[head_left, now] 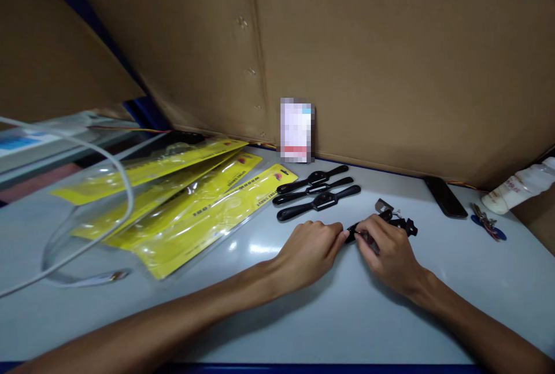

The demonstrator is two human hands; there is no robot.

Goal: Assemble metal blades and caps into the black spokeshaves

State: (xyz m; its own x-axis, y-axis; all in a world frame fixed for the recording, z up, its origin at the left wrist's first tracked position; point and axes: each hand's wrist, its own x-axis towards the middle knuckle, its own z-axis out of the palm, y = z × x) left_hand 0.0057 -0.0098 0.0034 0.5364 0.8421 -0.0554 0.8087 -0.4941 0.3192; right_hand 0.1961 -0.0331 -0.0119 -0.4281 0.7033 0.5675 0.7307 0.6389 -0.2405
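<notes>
A black spokeshave (351, 233) lies at a slant under both hands. My left hand (310, 250) is closed, its thumb and fingers pinching the near left handle. Bent fingers of my right hand (388, 252) are pressed together at the tool's middle; any small part between them is hidden. Just beyond the right hand are a small metal plate (383, 206) and several black parts (404, 225), partly covered by the fingers. Three more spokeshaves lie in a row to the left: the far one (318, 178), the middle one (316, 190) and the near one (319, 203).
Yellow-backed clear plastic packs (217, 221) fan out at the left, with a white cable (125, 183) looping in front. A phone with a lit, blurred screen (296, 131) leans on the brown wall. Rightward are a dark phone (445, 197), keys (488, 222) and a bottle (518, 189).
</notes>
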